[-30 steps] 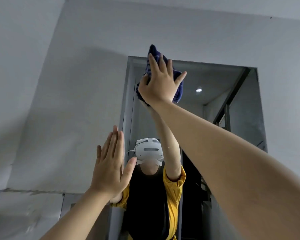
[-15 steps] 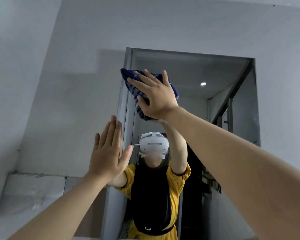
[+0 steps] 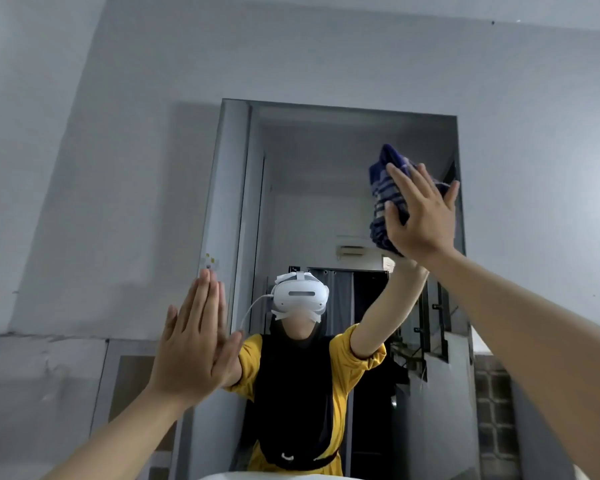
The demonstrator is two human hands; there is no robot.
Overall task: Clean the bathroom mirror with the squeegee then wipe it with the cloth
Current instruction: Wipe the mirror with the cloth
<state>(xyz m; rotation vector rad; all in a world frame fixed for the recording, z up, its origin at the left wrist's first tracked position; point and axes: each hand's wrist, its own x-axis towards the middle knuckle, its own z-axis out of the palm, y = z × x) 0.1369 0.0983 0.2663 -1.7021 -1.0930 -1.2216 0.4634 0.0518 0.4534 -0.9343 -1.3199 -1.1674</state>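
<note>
The mirror (image 3: 326, 188) hangs on the grey wall and shows a person's reflection in a yellow shirt with a white headset. My right hand (image 3: 420, 216) presses a blue striped cloth (image 3: 383, 199) flat against the glass near the mirror's upper right edge. My left hand (image 3: 194, 341) lies flat and open with fingers together at the mirror's lower left edge, holding nothing. No squeegee is in view.
Grey wall (image 3: 118, 168) surrounds the mirror. A lighter tiled band (image 3: 42, 375) runs along the lower left. A white rim (image 3: 274, 476) shows at the bottom edge. A small sticker (image 3: 209, 259) sits on the mirror's left border.
My right hand has swept the cloth from the mirror's upper left across to its upper right. The view has tilted down slightly. The left hand stays flat at the left edge.
</note>
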